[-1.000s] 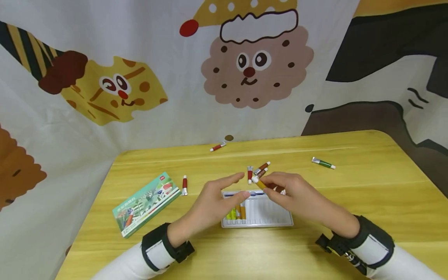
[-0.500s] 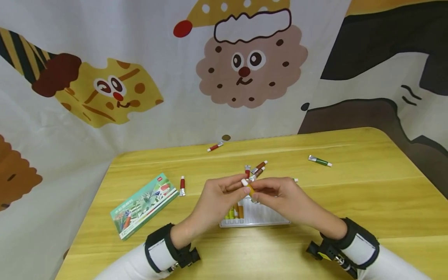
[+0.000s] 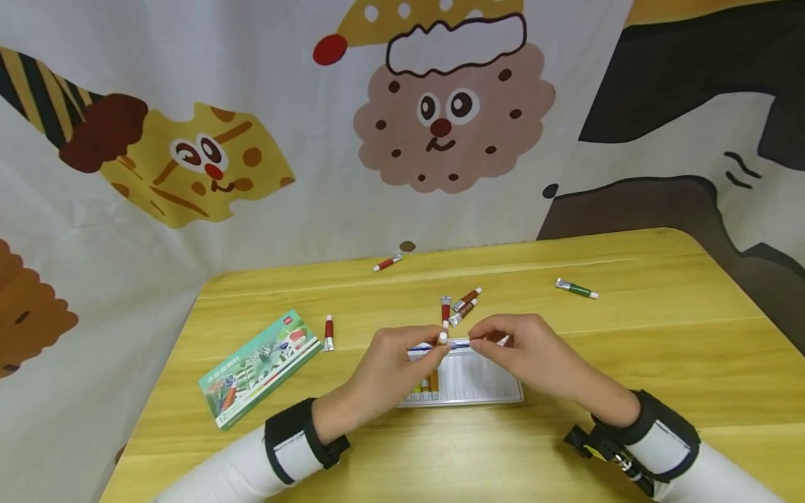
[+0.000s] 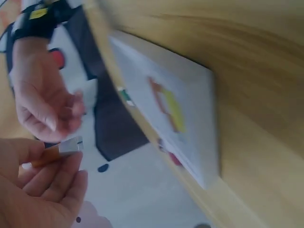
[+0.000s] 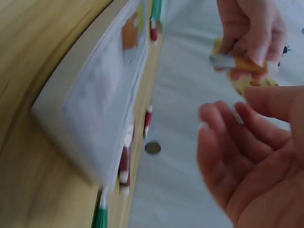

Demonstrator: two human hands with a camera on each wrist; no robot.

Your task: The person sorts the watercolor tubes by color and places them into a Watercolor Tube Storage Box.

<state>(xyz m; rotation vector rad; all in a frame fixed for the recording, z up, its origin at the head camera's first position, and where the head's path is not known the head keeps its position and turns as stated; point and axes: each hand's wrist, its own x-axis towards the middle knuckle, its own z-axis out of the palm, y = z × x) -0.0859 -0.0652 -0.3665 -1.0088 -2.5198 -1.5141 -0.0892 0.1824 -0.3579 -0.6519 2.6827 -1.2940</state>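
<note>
My left hand (image 3: pixel 386 370) pinches an orange paint tube (image 4: pixel 51 154) between thumb and fingers, its white cap (image 3: pixel 443 338) showing in the head view. The tube's silver crimped end sticks out past the fingers in both wrist views. My right hand (image 3: pixel 544 356) is a short way to the right, with bent, spread fingers and nothing between them. Both hands hover above a white plastic tray (image 3: pixel 481 381). Yellow and orange tubes (image 3: pixel 434 381) lie in the tray's left slots, partly hidden by my left hand. A blue brush (image 3: pixel 461 345) lies along its far side.
Behind the tray lie a red tube (image 3: pixel 446 309) and two brown tubes (image 3: pixel 467 299). A green tube (image 3: pixel 576 288) is farther right. Other red tubes lie at the back (image 3: pixel 388 263) and left (image 3: pixel 329 332), near a green paint box (image 3: pixel 260 370). A printed curtain (image 3: pixel 327 209) hangs behind the table.
The orange tube has passed from my right hand to my left, with both hands on it half a second ago. My right hand has let go and drawn back to the right.
</note>
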